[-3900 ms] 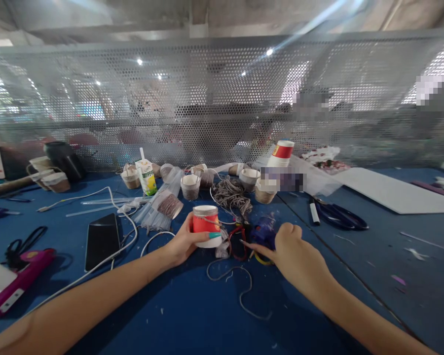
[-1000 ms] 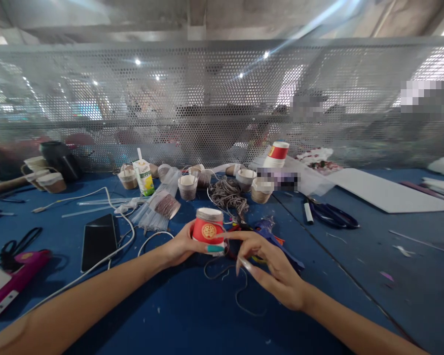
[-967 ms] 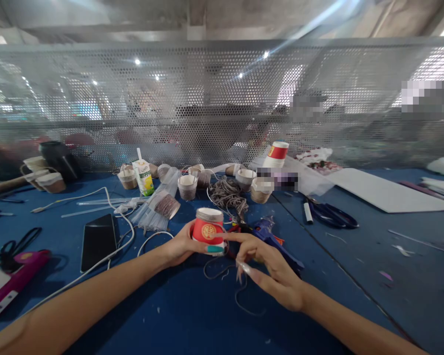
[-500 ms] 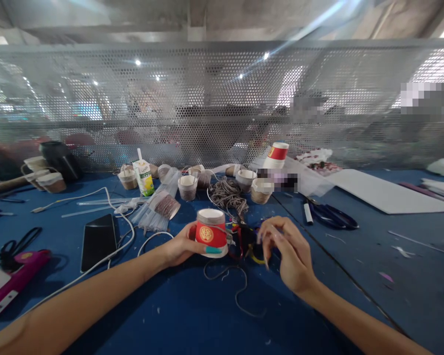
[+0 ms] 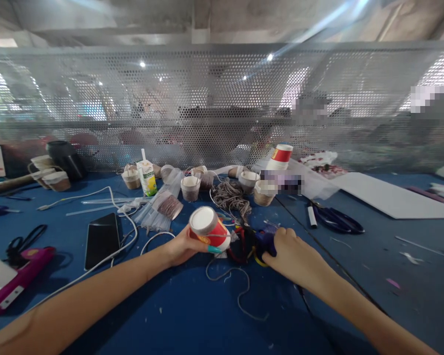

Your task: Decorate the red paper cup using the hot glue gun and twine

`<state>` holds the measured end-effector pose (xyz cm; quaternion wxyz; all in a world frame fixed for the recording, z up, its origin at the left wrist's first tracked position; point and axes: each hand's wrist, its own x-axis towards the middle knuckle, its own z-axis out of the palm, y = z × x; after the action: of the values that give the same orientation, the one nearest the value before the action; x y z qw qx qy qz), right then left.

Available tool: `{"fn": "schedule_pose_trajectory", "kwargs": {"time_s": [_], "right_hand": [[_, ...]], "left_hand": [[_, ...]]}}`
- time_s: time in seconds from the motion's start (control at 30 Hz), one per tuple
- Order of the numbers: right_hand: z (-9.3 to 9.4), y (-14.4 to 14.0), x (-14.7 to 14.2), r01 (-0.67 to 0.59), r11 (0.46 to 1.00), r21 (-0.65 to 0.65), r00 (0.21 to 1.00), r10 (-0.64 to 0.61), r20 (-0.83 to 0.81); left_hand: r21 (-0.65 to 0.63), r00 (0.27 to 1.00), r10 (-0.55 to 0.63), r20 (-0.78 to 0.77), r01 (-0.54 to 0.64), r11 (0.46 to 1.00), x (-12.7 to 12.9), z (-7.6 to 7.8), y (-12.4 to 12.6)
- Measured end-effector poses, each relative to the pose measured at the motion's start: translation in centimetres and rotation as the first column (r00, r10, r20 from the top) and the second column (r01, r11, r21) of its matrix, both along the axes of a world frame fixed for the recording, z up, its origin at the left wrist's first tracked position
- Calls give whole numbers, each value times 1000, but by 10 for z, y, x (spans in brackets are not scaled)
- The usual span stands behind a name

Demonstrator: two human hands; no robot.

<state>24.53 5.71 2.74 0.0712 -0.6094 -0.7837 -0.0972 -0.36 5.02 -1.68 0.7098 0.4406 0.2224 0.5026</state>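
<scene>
My left hand (image 5: 183, 248) is closed around a red and white paper cup (image 5: 216, 234). Grey cord is wound round the cup's narrower end, which tilts toward me. To the right, my right hand (image 5: 290, 251) has its fingers wrapped round a blue glue gun (image 5: 265, 242), partly hidden by the hand, with a black cord trailing below. Red, yellow and black handles (image 5: 240, 246) lie between the cup and the glue gun. Loose grey cord (image 5: 240, 296) curls on the blue table just below. Behind the cup is a heap of grey-brown cord (image 5: 231, 195).
Several cord-wrapped cups (image 5: 190, 188) line the back, near a drink carton (image 5: 147, 177) and clear glue sticks (image 5: 151, 217). A phone (image 5: 102, 240) and magenta power strip (image 5: 18, 281) lie left. Large scissors (image 5: 336, 219) and a white board (image 5: 395, 197) lie right. A perforated screen (image 5: 222, 108) stands behind.
My right hand has lowered and closed on the blue glue gun. My left hand has tilted the cup so its narrow end faces me more.
</scene>
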Motion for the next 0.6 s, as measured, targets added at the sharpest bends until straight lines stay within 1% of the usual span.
{"fn": "schedule_pose_trajectory", "kwargs": {"time_s": [0.1,0.13,0.2,0.27,0.33,0.37,0.4,0.43,0.47,0.5,0.53,0.57,0.6], "right_hand": [[-1,4,-1,28,999,-18,998,-29,-52],[-1,4,-1,46,999,-4,997,-46,-64],[1,5,-1,61,996,67,992,-53,-118],[3,5,-1,39,981,190,970,8,-243],[5,3,-2,-8,954,299,904,135,-407],[6,1,-4,-34,946,322,844,200,-498],[8,-1,-6,-69,948,312,759,253,-600],[9,-4,-9,-116,956,270,649,279,-708],[11,-7,-12,-170,965,201,509,261,-820],[14,-10,-16,-247,963,106,356,192,-915],[17,-14,-19,-332,943,8,207,81,-975],[20,-16,-22,-430,898,-92,96,-56,-994],[23,-19,-24,-527,835,-159,21,-174,-985]], "left_hand": [[-40,998,-41,55,43,998,-3,-2,3],[-48,996,-57,65,61,997,-3,-3,4],[-51,995,-79,66,83,995,-4,-4,6],[-52,994,-90,56,93,994,-4,-4,6],[-63,995,-83,58,86,994,-3,-3,5],[-70,995,-71,64,76,995,-2,-3,5],[-78,996,-59,68,65,995,-1,-2,4],[-89,997,-46,65,52,995,0,0,4],[-103,998,-33,55,38,994,0,1,3],[-123,999,-19,39,23,992,1,2,3],[-144,1000,-4,21,7,990,2,4,3],[-161,1000,11,4,-11,987,2,5,3],[-169,1000,26,-9,-27,985,3,6,2]]}}
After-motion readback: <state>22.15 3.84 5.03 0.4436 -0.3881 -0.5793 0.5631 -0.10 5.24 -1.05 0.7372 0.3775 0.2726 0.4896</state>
